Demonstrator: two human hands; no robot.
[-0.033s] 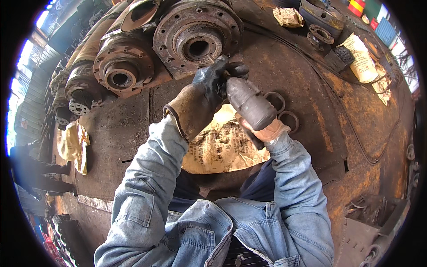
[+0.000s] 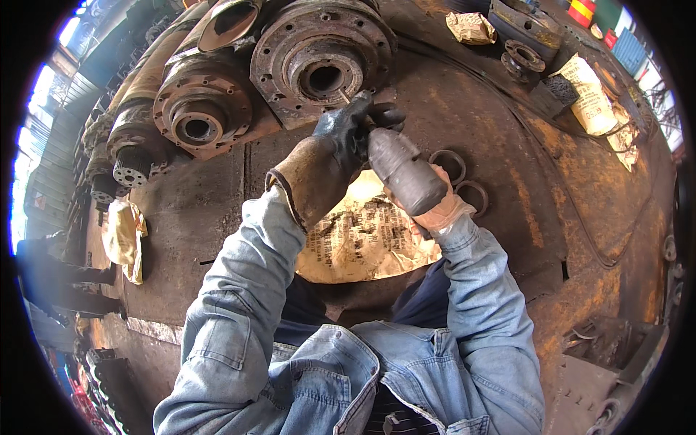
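My right hand [image 2: 436, 210], in a thin translucent covering, is wrapped round a dark grey pistol-grip power tool [image 2: 406, 170], whose rounded body hides most of the fingers. In a black-palmed work glove with a tan cuff, my left hand [image 2: 337, 141] closes around the tool's front end; its exact grip is partly hidden. Beyond the gloved fingertips a thin metal rod [image 2: 344, 95] points to the lower edge of a large rusty flanged hub [image 2: 324, 54]. I cannot tell whether the rod touches the hub.
A smaller flanged cylinder [image 2: 199, 116] and a splined shaft [image 2: 130, 167] lie to the left. Two metal rings [image 2: 473, 197] rest right of the tool. A printed paper sack [image 2: 355, 243] is spread before my knees. A cable [image 2: 573, 210] curves across the rusty floor; a metal box [image 2: 616, 355] stands lower right.
The tool's rear has tilted slightly, and more of my right hand's fingers shows beside its body. My left hand stays in place.
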